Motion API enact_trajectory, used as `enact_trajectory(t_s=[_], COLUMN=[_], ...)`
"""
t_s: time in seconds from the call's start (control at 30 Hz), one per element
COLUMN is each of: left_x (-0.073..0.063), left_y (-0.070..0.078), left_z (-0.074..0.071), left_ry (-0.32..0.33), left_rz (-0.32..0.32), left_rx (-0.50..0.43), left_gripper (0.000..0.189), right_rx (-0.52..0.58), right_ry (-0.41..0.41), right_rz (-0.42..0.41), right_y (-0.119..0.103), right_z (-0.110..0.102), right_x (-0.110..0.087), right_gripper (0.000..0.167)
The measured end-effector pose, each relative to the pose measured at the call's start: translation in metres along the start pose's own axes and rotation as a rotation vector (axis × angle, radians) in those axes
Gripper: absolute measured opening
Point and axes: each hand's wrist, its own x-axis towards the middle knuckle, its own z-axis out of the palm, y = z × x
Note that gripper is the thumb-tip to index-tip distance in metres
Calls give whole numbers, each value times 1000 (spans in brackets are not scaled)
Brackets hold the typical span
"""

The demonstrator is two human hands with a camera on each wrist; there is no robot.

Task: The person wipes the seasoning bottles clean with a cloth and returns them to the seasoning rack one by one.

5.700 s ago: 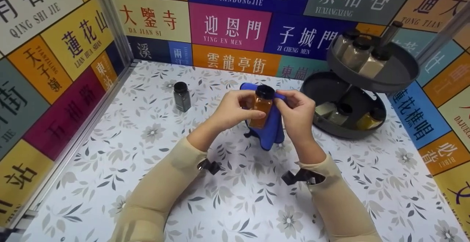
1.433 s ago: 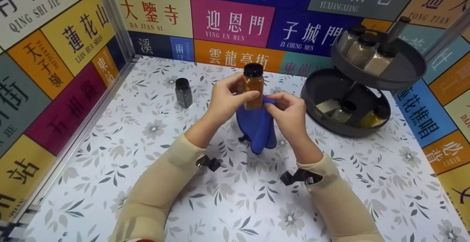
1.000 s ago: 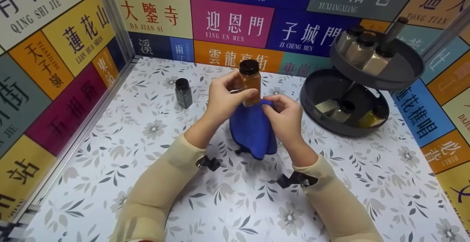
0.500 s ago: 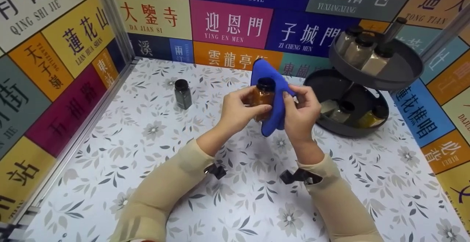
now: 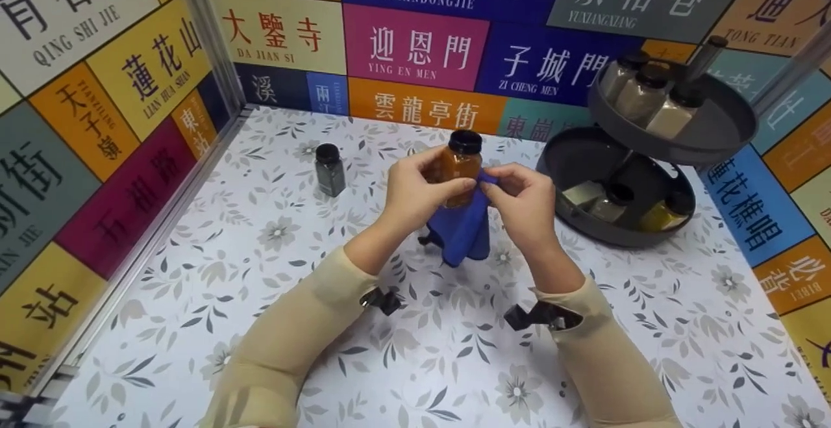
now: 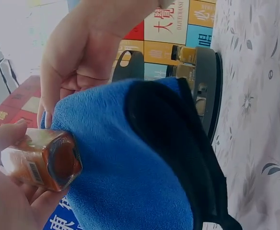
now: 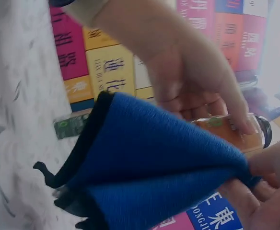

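Observation:
In the head view my left hand [image 5: 412, 191] grips a square glass spice jar [image 5: 462, 167] with orange-brown contents and a black lid, held upright above the table. My right hand [image 5: 524, 206] pinches the top of a blue cloth [image 5: 462, 230] with dark edging, right beside the jar. The cloth hangs down in folds. The left wrist view shows the jar's base [image 6: 63, 163] close against the cloth [image 6: 116, 143], its label facing outward. In the right wrist view the cloth [image 7: 154, 143] spreads out from the pinching fingertips and overlaps part of the jar [image 7: 226, 132].
A dark-filled spice jar [image 5: 330, 171] stands on the patterned table [image 5: 272, 343], left of the hands. To the right rises a black two-tier round rack [image 5: 617, 230] with jars on both tiers. Printed panels [image 5: 415, 45] wall in the back and sides.
Over the last seconds the jar was raised, lowered and raised slightly again. Half a second ago the cloth stood up behind the jar; now it hangs below the right fingers. The dark jar stayed put.

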Motion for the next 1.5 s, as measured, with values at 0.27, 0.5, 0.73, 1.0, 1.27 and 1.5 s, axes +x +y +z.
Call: enact_trajectory(t_s=[0.27, 0.5, 0.73, 1.0, 1.27, 1.5], left_x=[-7, -7, 0, 6, 2, -1], left_y=[3, 1, 4, 6, -8, -10], left_z=[13, 10, -3, -8, 8, 11], left_ry=[-99, -46, 66, 122, -89, -125], left_rz=[-11, 1, 22, 61, 45, 38], left_rx=[27, 13, -33, -47, -22, -22], left_gripper=[47, 49, 48, 45, 46, 39], right_rx=[231, 256, 122, -10, 31, 111], right_ry=[237, 179, 128, 60, 186, 160], right_rz=[-129, -178, -168, -154, -178, -201], right_y=[-11, -5, 4, 12, 11, 7], right_z=[-3, 0, 12, 15, 0, -4], right_x=[2, 0, -10, -11, -2, 3], right_gripper=[22, 22, 19, 19, 20, 25])
